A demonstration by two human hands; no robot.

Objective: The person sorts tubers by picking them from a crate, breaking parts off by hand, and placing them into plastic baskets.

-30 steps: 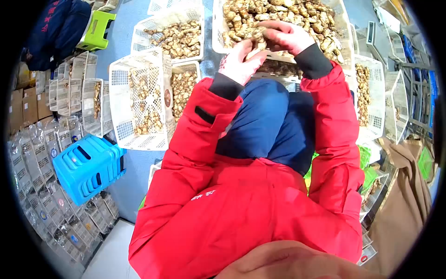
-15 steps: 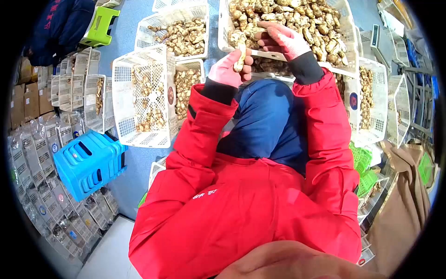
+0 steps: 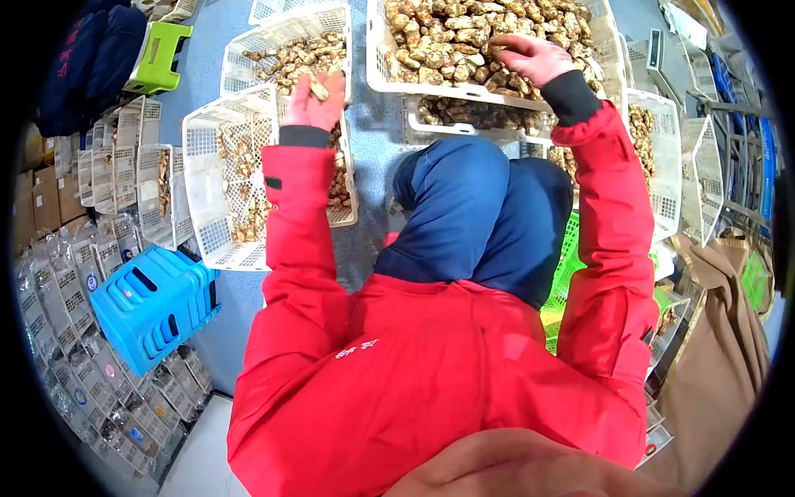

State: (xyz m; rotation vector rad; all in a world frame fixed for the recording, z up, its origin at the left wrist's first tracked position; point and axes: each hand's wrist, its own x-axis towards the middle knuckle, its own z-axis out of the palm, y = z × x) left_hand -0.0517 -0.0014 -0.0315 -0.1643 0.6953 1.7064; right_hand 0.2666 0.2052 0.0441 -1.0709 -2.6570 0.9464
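My left hand [image 3: 319, 101] is over the near edge of the upper-left white basket [image 3: 228, 73], with a pale knobbly root [image 3: 318, 88] held at its fingers. More brown and cream roots [image 3: 298, 58] lie in that basket. My right hand [image 3: 534, 60] reaches over the large white crate [image 3: 377, 50], which is heaped with similar roots [image 3: 451, 41]. Its fingers touch the heap and look bent together; whether they grip a root is hidden.
Another white basket [image 3: 199, 178] stands tilted at the left, near a blue stool [image 3: 153, 302]. A green stool [image 3: 157, 58] is at the upper left. White baskets [image 3: 667, 166] and brown cloth [image 3: 712, 356] are at the right.
My left hand has moved left with the root, from in front of the large crate to the upper-left basket. My right hand has shifted slightly right and up onto the heap.
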